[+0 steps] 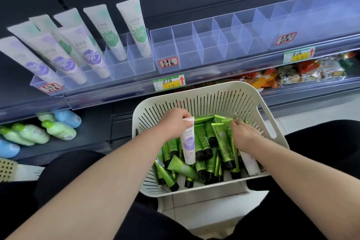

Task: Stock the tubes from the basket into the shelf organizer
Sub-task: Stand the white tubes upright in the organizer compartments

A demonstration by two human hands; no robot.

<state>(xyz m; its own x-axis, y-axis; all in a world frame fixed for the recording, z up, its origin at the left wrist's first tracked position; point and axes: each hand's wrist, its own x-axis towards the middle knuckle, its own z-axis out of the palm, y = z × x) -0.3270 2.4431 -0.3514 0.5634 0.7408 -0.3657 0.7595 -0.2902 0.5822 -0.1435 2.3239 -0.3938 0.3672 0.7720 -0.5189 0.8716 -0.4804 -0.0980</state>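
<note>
A cream slotted basket sits between my knees, full of several green tubes with black caps. My left hand pinches the crimped end of a white tube with a purple label, held upright over the pile. My right hand reaches into the right side of the basket, fingers among the green tube ends; whether it grips one I cannot tell. Beneath its wrist lies another white tube. On the shelf above, a clear organizer holds several white tubes at its left.
The organizer's compartments to the right stand without tubes, with handwritten red-bordered labels and yellow-green price tags in front. Green and blue bottles lie on the lower left shelf. Snack packets fill the lower right shelf.
</note>
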